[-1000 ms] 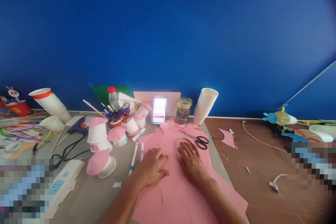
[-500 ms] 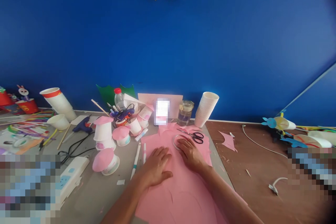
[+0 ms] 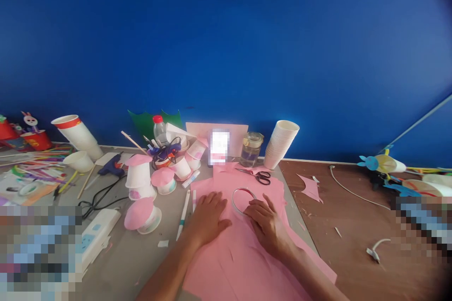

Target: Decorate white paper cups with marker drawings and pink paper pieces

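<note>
Flat on the stacked pink paper (image 3: pixel 243 263), my left hand (image 3: pixel 211 216) lies with its fingers stretched and thumb out to the side. A thin white ring (image 3: pixel 233 198) rests on the paper to its right. My right hand (image 3: pixel 266 225) has bent fingers at the ring's near right rim and appears to grip it; its thumb is hidden. Beyond the ring lie black-handled scissors (image 3: pixel 263 178). A white and teal marker (image 3: pixel 183 214) is left of the paper.
Pink-topped paper cups (image 3: pixel 138 171) and a power strip (image 3: pixel 100 230) stand left. At the back are a phone with a blurred screen (image 3: pixel 219 146), a glass jar (image 3: pixel 252 148) and a stack of white cups (image 3: pixel 281 145). A pink scrap (image 3: pixel 310 188) lies right.
My right hand has drawn the ring towards me over the paper and uncovered most of its loop. The scissors appear shifted slightly away and left. My left hand stays nearly in place.
</note>
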`<action>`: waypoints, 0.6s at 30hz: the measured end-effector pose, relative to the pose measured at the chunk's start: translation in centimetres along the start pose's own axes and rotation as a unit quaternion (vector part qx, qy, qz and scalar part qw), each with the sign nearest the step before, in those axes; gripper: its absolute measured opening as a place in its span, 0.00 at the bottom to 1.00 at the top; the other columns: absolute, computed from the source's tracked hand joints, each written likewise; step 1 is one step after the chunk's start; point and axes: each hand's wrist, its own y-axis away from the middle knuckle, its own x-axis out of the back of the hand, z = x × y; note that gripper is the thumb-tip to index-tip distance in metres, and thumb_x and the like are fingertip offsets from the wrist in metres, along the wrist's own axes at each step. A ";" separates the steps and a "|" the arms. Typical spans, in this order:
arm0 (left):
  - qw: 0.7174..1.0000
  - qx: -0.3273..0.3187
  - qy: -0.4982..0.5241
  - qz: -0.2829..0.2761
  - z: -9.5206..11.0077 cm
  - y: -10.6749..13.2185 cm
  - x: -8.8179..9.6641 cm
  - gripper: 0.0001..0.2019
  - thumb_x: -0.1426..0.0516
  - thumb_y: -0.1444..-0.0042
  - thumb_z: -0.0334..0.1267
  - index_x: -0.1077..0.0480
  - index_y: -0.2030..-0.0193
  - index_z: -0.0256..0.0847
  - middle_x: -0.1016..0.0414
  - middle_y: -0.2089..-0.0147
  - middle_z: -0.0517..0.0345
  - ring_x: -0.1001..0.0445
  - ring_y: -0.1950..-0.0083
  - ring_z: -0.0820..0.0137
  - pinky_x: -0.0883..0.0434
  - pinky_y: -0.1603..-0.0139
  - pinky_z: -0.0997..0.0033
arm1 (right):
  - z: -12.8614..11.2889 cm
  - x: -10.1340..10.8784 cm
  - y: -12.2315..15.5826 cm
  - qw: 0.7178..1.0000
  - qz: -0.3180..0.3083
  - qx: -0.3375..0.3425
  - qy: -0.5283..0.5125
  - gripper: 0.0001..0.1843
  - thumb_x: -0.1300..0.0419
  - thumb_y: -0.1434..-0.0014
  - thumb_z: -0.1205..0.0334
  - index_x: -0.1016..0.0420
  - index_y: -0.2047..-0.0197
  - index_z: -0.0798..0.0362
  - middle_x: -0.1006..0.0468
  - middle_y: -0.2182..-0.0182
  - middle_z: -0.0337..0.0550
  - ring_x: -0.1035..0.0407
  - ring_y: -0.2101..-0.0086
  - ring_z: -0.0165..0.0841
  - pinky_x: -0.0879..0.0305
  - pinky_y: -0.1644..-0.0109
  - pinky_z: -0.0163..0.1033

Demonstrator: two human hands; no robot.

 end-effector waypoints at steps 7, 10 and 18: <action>0.991 0.028 0.107 0.080 -1.7 -0.2 -1.4 0.20 0.56 0.40 0.30 0.38 0.42 0.43 0.33 0.40 0.50 0.35 0.38 0.62 0.36 0.40 0.54 | -1.5 -1.1 0.8 1.000 -0.009 0.025 -0.005 0.15 0.52 0.43 0.76 0.29 0.62 0.50 0.27 0.68 0.40 0.33 0.63 0.33 0.51 0.40 0.56; 0.968 0.086 0.200 0.128 -2.4 -0.5 -1.8 0.20 0.57 0.39 0.32 0.40 0.41 0.42 0.29 0.43 0.49 0.30 0.43 0.65 0.32 0.43 0.59 | -1.9 -1.5 0.9 0.999 0.001 0.047 0.009 0.15 0.52 0.43 0.77 0.28 0.64 0.51 0.30 0.70 0.41 0.35 0.66 0.32 0.46 0.42 0.53; 0.947 0.139 0.267 0.115 -2.6 -0.7 -1.4 0.18 0.57 0.38 0.34 0.38 0.43 0.41 0.27 0.44 0.48 0.28 0.45 0.67 0.30 0.44 0.61 | -3.1 -2.2 0.6 0.996 -0.018 0.088 -0.013 0.16 0.53 0.42 0.76 0.28 0.65 0.51 0.32 0.71 0.43 0.38 0.66 0.34 0.39 0.46 0.52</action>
